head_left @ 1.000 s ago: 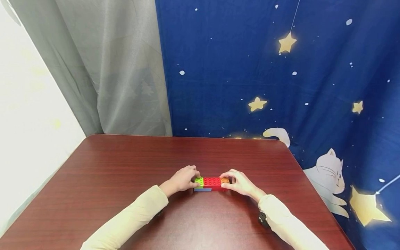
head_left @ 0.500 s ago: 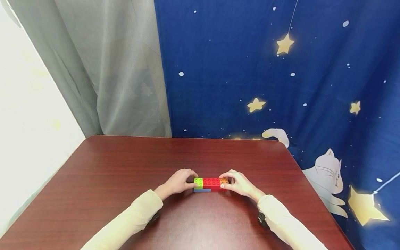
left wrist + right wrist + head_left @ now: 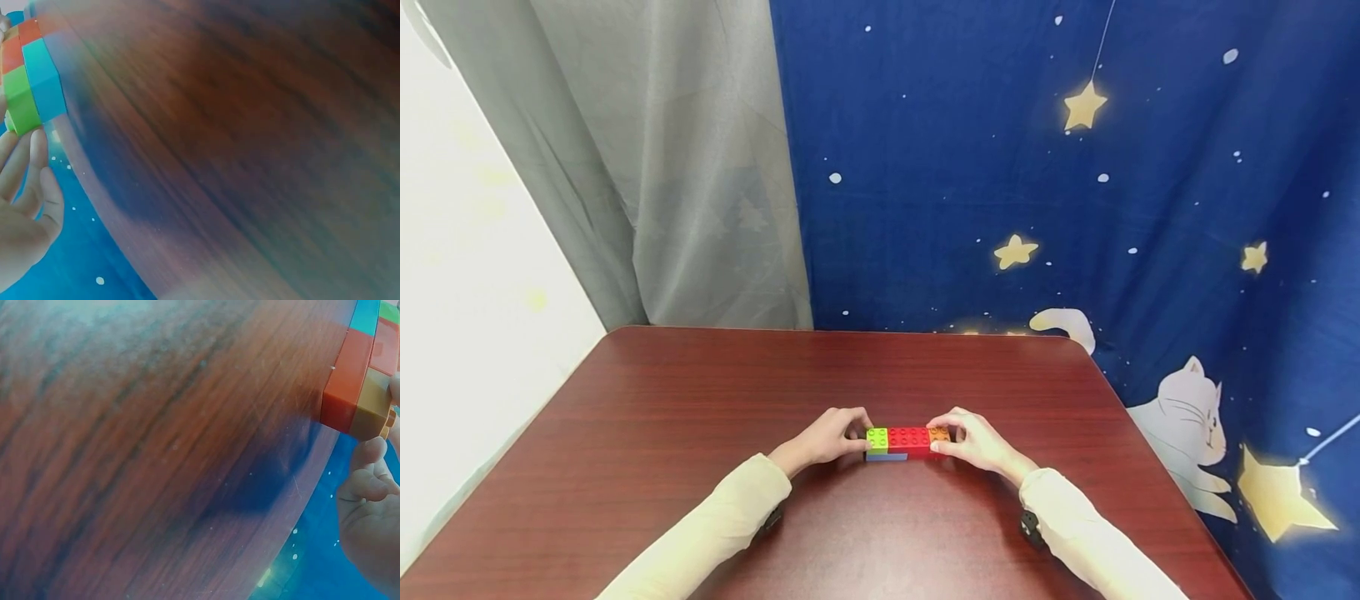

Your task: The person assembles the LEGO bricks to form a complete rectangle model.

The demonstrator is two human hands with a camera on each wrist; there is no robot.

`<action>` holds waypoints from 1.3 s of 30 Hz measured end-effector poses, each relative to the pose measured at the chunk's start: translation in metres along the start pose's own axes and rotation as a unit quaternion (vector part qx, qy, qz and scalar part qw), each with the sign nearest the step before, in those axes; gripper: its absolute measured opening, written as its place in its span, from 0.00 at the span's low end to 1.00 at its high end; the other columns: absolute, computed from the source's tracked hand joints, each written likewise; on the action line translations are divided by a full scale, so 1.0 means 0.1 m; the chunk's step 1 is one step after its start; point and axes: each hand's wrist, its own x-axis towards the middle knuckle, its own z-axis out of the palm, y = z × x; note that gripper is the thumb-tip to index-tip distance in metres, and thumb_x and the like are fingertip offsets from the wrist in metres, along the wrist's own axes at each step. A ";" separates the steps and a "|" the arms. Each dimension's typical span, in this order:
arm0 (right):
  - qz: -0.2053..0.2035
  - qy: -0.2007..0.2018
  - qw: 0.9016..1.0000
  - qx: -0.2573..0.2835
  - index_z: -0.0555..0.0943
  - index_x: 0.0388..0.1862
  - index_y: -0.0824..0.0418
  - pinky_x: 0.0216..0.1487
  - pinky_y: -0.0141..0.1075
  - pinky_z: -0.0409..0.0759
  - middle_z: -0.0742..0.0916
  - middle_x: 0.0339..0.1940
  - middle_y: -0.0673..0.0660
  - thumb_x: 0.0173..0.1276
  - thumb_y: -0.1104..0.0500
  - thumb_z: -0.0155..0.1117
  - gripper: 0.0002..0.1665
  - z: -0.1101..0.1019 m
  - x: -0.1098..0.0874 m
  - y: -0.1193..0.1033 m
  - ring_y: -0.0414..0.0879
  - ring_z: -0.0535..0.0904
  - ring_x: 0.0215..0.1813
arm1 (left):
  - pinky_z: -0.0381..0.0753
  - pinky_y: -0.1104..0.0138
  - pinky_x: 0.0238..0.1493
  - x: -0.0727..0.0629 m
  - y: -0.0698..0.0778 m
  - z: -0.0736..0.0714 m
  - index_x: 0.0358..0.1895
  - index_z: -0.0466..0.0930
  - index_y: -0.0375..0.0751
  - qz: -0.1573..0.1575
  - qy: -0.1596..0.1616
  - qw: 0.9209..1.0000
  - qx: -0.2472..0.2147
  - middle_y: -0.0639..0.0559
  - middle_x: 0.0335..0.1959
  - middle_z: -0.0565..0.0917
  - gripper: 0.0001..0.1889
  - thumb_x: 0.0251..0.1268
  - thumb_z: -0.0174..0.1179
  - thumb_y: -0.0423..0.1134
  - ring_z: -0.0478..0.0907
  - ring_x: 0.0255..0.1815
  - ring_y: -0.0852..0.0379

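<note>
A two-layer row of studded toy building bricks sits on the table between the hands. Its upper layer runs from a lime-green brick [image 3: 877, 439] through a long red brick [image 3: 908, 438] to an orange brick [image 3: 938, 434]. Below, a blue brick [image 3: 886, 457] lies on the left and a lower red brick [image 3: 345, 378] on the right. At the green end, my left hand [image 3: 829, 436] has thumb and fingers on either side of the brick's edge. My right hand [image 3: 977, 439] pinches the orange end, thumb in front and forefinger behind, hiding part of it.
The reddish-brown wooden table [image 3: 700, 375] has rounded far corners. Behind it hang a grey curtain [image 3: 715, 167] and a blue star-patterned curtain [image 3: 925, 167]. A dark wrist device [image 3: 1031, 527] shows under the right sleeve.
My left hand has drawn slightly back to the left, so more of the lime-green brick shows. The bricks and my right hand stay about where they were.
</note>
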 end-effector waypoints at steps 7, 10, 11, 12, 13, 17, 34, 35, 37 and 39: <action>0.006 0.000 1.000 -0.001 0.79 0.42 0.54 0.22 0.30 0.68 0.76 0.30 0.46 0.51 0.52 0.69 0.19 0.01 -0.01 0.00 0.40 0.68 0.22 | 0.72 0.70 0.27 -0.03 0.00 -0.02 0.34 0.73 0.41 0.040 0.008 0.999 -0.013 0.56 0.26 0.78 0.11 0.53 0.62 0.42 0.71 0.24 0.64; 0.009 -0.007 1.000 0.000 0.79 0.43 0.54 0.23 0.30 0.68 0.76 0.31 0.46 0.51 0.52 0.68 0.19 0.01 -0.01 0.00 0.41 0.68 0.22 | 0.72 0.69 0.28 -0.03 0.01 -0.02 0.34 0.73 0.41 0.024 0.001 1.000 -0.001 0.56 0.27 0.79 0.10 0.53 0.62 0.39 0.72 0.25 0.63; 0.010 -0.010 1.000 0.000 0.79 0.44 0.54 0.23 0.30 0.68 0.77 0.32 0.46 0.52 0.52 0.68 0.20 0.00 -0.01 0.01 0.41 0.68 0.22 | 0.72 0.69 0.29 -0.03 0.01 -0.02 0.34 0.73 0.41 0.021 -0.002 1.000 0.002 0.56 0.27 0.79 0.09 0.52 0.62 0.38 0.72 0.25 0.63; 0.012 -0.013 1.000 -0.001 0.78 0.45 0.55 0.22 0.30 0.68 0.77 0.32 0.46 0.52 0.52 0.68 0.20 0.00 -0.01 0.01 0.41 0.68 0.22 | 0.72 0.69 0.29 -0.03 0.01 -0.01 0.34 0.73 0.41 0.020 -0.004 1.000 0.006 0.55 0.27 0.79 0.10 0.52 0.63 0.38 0.72 0.25 0.63; 0.013 -0.014 1.000 -0.001 0.78 0.45 0.55 0.22 0.30 0.68 0.78 0.33 0.47 0.52 0.52 0.68 0.21 -0.01 -0.02 0.02 0.41 0.68 0.22 | 0.72 0.69 0.29 -0.03 0.01 -0.01 0.35 0.73 0.41 0.017 -0.006 1.000 0.010 0.55 0.27 0.80 0.10 0.52 0.63 0.37 0.72 0.25 0.63; 0.024 -0.014 1.000 0.004 0.77 0.46 0.57 0.19 0.30 0.67 0.80 0.35 0.48 0.51 0.53 0.68 0.22 -0.04 -0.04 0.05 0.39 0.67 0.18 | 0.72 0.70 0.29 -0.03 0.03 -0.02 0.35 0.73 0.41 0.012 -0.008 1.000 0.013 0.54 0.28 0.80 0.10 0.52 0.63 0.38 0.72 0.25 0.63; 0.065 0.000 0.998 0.025 0.78 0.45 0.55 0.16 0.32 0.68 0.82 0.34 0.50 0.52 0.53 0.67 0.20 -0.03 -0.11 0.08 0.38 0.67 0.14 | 0.71 0.70 0.29 -0.03 0.02 0.00 0.36 0.73 0.43 0.010 -0.002 1.000 0.014 0.55 0.29 0.80 0.10 0.52 0.62 0.39 0.72 0.25 0.64; 0.067 -0.001 0.997 0.025 0.78 0.45 0.55 0.16 0.32 0.68 0.82 0.34 0.50 0.52 0.53 0.67 0.20 -0.03 -0.11 0.08 0.38 0.67 0.14 | 0.71 0.70 0.29 -0.03 0.02 -0.01 0.36 0.73 0.43 0.009 -0.004 1.000 0.014 0.55 0.29 0.80 0.10 0.53 0.62 0.39 0.71 0.25 0.64; 0.066 -0.004 0.998 0.023 0.78 0.46 0.55 0.16 0.31 0.68 0.82 0.35 0.50 0.53 0.52 0.67 0.21 -0.03 -0.11 0.08 0.38 0.67 0.14 | 0.71 0.70 0.29 -0.03 0.02 -0.01 0.36 0.73 0.43 0.009 -0.005 1.000 0.019 0.56 0.29 0.79 0.10 0.53 0.62 0.39 0.71 0.25 0.64; 0.062 -0.008 0.998 0.021 0.78 0.46 0.55 0.17 0.31 0.68 0.82 0.36 0.51 0.53 0.51 0.67 0.21 -0.03 -0.11 0.08 0.38 0.67 0.14 | 0.71 0.70 0.29 -0.03 0.02 0.00 0.37 0.73 0.43 0.009 -0.006 1.000 0.021 0.56 0.28 0.79 0.10 0.53 0.62 0.39 0.71 0.25 0.64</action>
